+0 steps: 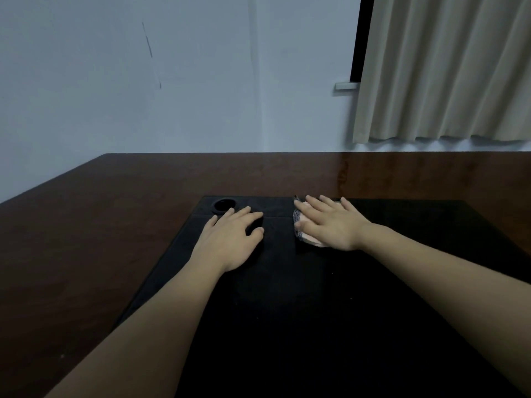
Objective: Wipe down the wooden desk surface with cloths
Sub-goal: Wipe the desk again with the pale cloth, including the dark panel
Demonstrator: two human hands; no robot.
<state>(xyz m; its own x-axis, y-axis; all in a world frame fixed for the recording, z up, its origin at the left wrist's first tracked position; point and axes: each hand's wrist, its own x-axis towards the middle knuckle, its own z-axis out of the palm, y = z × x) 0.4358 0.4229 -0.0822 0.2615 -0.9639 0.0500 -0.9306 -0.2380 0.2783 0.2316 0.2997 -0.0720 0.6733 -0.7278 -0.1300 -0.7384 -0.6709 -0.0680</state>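
Head view — right hand (330,224) spread flat on patterned pink-and-grey cloth (300,225); left hand (232,234) relaxed, fingers loosely bent — on black mat (287,297).

Two bare arms, no sleeves in sight.

Both forearms enter from the bottom edge and are uncovered along their whole visible length; no cuff, glove, watch, ring or strap shows on either. The left hand (230,239) is bare, with four fingers and a thumb all in view, knuckles softly rounded and nails short. The right hand (330,225) is bare too, its fingers and thumb likewise visible, the nails small and plain. The wrists narrow a little before widening into smooth forearms. The light is dim, so finer marks on the arms cannot be made out. Nothing of the person above the forearms appears.
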